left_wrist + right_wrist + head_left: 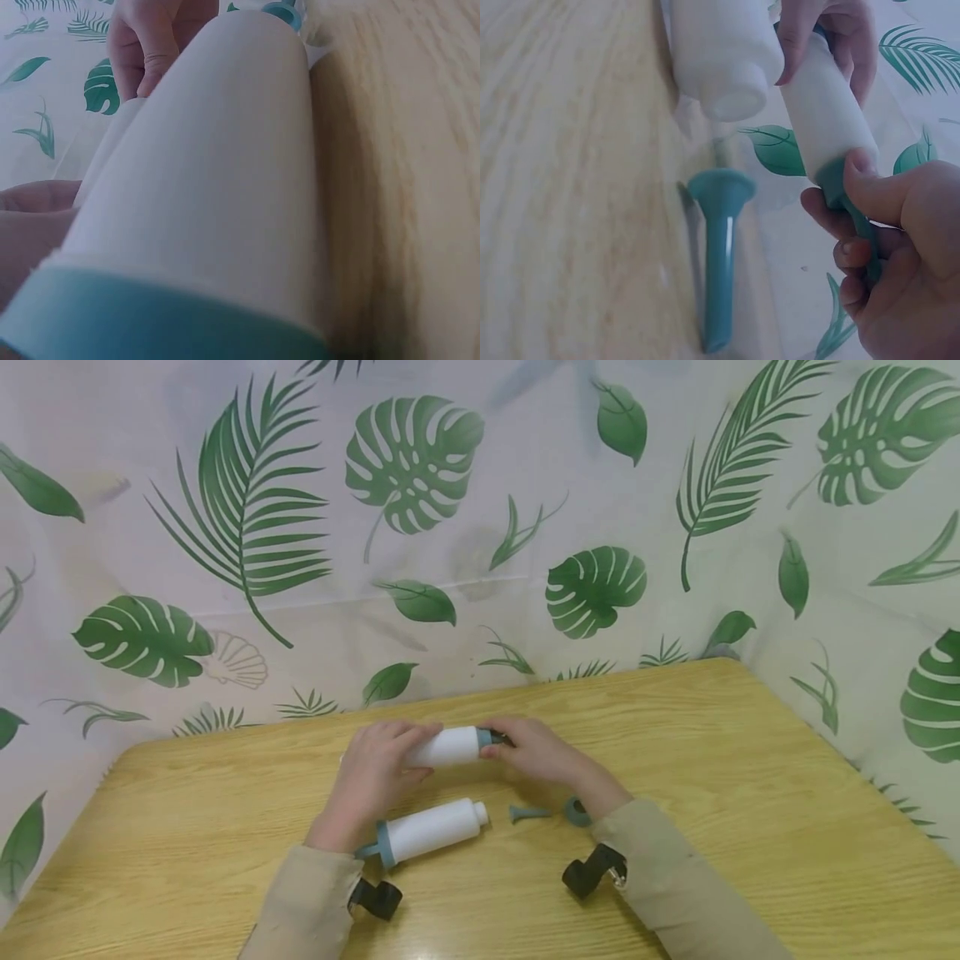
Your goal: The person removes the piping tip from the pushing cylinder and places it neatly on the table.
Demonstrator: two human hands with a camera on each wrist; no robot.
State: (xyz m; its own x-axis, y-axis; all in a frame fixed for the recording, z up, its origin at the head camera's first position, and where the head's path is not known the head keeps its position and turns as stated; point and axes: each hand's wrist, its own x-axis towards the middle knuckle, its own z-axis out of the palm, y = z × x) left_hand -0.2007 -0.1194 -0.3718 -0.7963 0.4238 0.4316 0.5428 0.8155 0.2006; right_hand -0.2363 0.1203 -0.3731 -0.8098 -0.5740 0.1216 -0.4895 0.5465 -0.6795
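Between the two hands lies a white plunger tube (452,746) with a teal collar (831,178) and a teal handle (868,236). My left hand (377,758) holds the tube's white barrel around its left end, covering that end in the head view. At the other end my right hand (538,750) grips the handle, thumb against the collar. A second white plunger tube (433,832) with a teal collar lies on the table nearer the body, below the left hand, its narrow white tip toward the right. A teal flared nozzle (720,262) lies beside that tip.
A teal ring (576,812) lies right of the nozzle, partly behind the right wrist. The wooden table (712,760) backs onto a white cloth (517,610) printed with green leaves. Black camera mounts (588,872) sit on both wrists.
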